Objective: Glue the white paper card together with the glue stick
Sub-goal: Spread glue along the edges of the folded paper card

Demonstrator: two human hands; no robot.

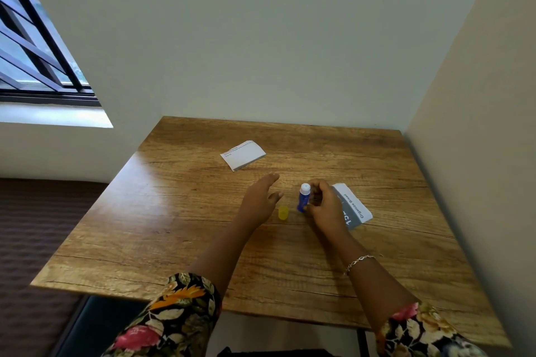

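My right hand (324, 206) grips a blue glue stick (303, 199), held upright with its white glue tip showing and its base near the wooden table (179, 211). The stick's yellow cap (283, 212) stands on the table just left of it. My left hand (261, 197) hovers flat with straight fingers above the table, beside the cap, holding nothing. One white card piece (243, 155) with small print lies farther back. A second card piece (352, 207), grey and white with printed text, lies right of my right hand, partly hidden by it.
The table sits in a corner, with walls (290, 38) close behind it and along its right side. A barred window (34, 46) is at the upper left. Dark flooring shows left of the table.
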